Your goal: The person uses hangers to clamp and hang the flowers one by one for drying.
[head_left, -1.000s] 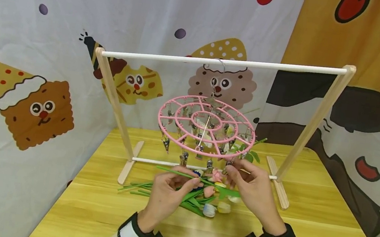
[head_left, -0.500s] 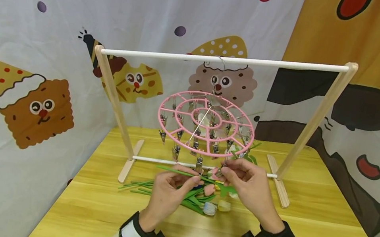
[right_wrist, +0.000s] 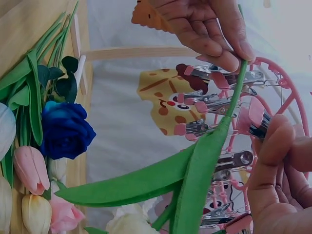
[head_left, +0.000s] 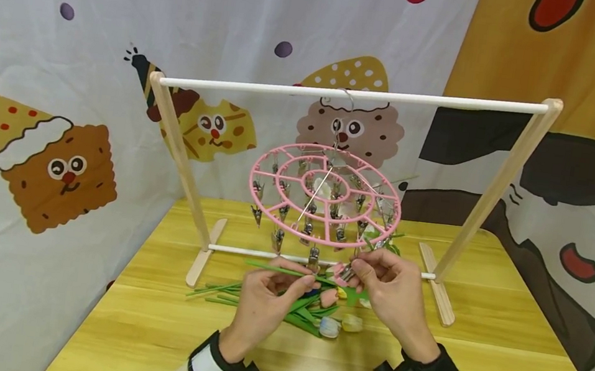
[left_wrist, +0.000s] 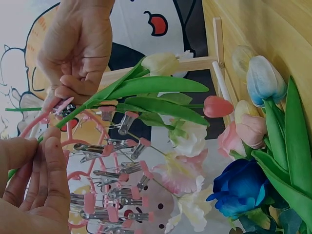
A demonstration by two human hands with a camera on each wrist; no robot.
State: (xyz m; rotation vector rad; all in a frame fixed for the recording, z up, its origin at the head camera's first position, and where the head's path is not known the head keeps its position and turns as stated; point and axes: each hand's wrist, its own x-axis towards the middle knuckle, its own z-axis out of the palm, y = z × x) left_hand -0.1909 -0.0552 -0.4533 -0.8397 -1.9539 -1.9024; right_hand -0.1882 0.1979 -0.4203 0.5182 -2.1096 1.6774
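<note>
My left hand [head_left: 268,297] pinches the green stem [right_wrist: 237,90] of an artificial tulip, held level above the table. Its cream bloom [left_wrist: 161,64] and long leaves [right_wrist: 200,180] point to the right. My right hand [head_left: 396,292] pinches a metal clip with pink tips [right_wrist: 251,117], which hangs from the front right of a round pink clip hanger [head_left: 335,244]. The clip is tilted, its tips toward the stem and close to it; in the right wrist view I cannot tell whether they touch.
The hanger hooks over the white bar [head_left: 427,103] of a wooden stand [head_left: 510,176]. Several other clips dangle around it, and some flowers [left_wrist: 187,139] hang at its back. Below my hands, a bunch of tulips [head_left: 329,327] and a blue rose [right_wrist: 67,130] lie on the table.
My right hand has drawn its clip slightly left and down, tilting the tips toward the stem. The hanger has turned and tipped a little. My left hand stays nearly still with the tulip.
</note>
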